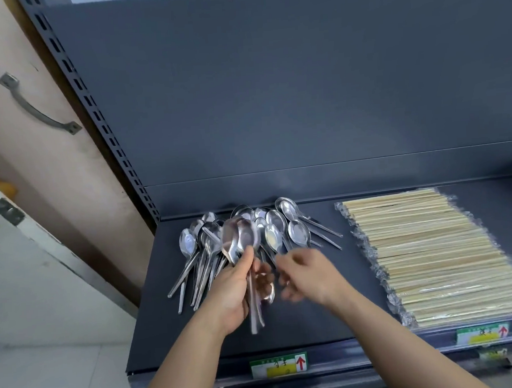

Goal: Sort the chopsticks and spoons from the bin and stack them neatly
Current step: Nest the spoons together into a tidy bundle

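Right hand: the right hand (303, 277) is smeared by motion blur; its fingers cannot be made out, nor whether they hold anything.
Held spoons: the spoons (239, 237) gripped in the left hand (237, 289) blur together at the bowls, so their number is unclear; the palm hides the middle of their handles.
Pile: both hands and the held bunch cover the near handles of the pile (281, 228).
Chopsticks: the wrapped chopsticks (435, 257) run off the right edge, their far ends unseen.
Labels: print on the left label (279, 365) and right label (482, 334) is too small to read.
Forearms: the left forearm (182, 365) and right forearm (395, 335) are cut off by the bottom edge.
Left side: an orange-brown thing (4, 185) is half hidden behind the white door (42, 269); what it is cannot be told.
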Motion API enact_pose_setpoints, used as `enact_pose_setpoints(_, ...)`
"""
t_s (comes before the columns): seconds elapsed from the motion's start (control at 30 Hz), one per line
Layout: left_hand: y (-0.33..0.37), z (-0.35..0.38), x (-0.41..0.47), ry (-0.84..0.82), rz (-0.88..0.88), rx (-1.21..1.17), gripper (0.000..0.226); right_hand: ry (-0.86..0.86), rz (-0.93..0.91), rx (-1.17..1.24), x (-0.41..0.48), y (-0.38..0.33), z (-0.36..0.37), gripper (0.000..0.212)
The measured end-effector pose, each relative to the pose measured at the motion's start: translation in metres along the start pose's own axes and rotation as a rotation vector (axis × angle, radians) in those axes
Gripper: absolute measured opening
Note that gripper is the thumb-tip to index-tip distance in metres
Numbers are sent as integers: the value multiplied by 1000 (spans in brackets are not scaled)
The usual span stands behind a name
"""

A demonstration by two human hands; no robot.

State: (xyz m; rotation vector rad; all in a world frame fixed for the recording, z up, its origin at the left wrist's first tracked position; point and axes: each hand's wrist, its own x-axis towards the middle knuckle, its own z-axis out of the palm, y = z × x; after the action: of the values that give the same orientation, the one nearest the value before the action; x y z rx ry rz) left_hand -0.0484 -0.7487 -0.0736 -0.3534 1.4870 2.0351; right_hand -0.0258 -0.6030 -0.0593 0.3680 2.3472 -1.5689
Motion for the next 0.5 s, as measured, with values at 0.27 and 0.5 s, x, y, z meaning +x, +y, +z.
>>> enact_pose_setpoints(0.27, 4, -1, -15, -229, -150, 337, 35, -36, -493, 20, 42, -26, -15, 10)
enact_pose_setpoints(0.5, -6, -16, -11, -199, -136, 281, 28, 346, -408, 476, 61, -45, -72, 14)
